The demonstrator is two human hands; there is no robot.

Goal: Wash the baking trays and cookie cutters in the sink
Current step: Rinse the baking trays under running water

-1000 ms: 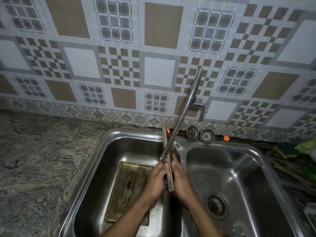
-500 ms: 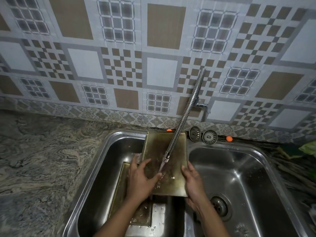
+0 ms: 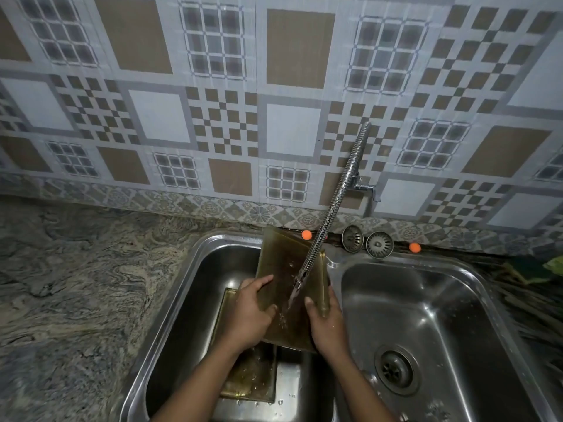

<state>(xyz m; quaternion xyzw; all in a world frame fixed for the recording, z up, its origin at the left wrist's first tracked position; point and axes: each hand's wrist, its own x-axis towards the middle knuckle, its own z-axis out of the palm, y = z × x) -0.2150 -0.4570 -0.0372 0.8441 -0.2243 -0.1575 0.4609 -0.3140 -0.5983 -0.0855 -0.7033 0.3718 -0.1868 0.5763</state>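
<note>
Tilted tray (image 3: 283, 263) under hose (image 3: 330, 208) stream, pinched at side edges by left hand (image 3: 249, 318) and right hand (image 3: 327, 328); fingers mostly hidden behind. Below, second tray (image 3: 253, 379) partly covered by forearms.

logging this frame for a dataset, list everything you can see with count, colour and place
held baking tray: 1, brown-gold, tilted over left basin under the water
second baking tray: 1, brown-gold, flat on left basin floor
sink: 1, steel, two basins, centre and right
drain: 1, steel, right basin floor
faucet hose: 1, chrome, slanting down over held baking tray
strainers: 2, metal, sink's back rim
orange dots: 2, orange, behind sink's back rim
countertop: 1, grey marbled, left of sink
wall tiles: many, brown-white-grey, behind sink
left hand: 1, grips held baking tray's left edge
right hand: 1, grips held baking tray's right edge
</note>
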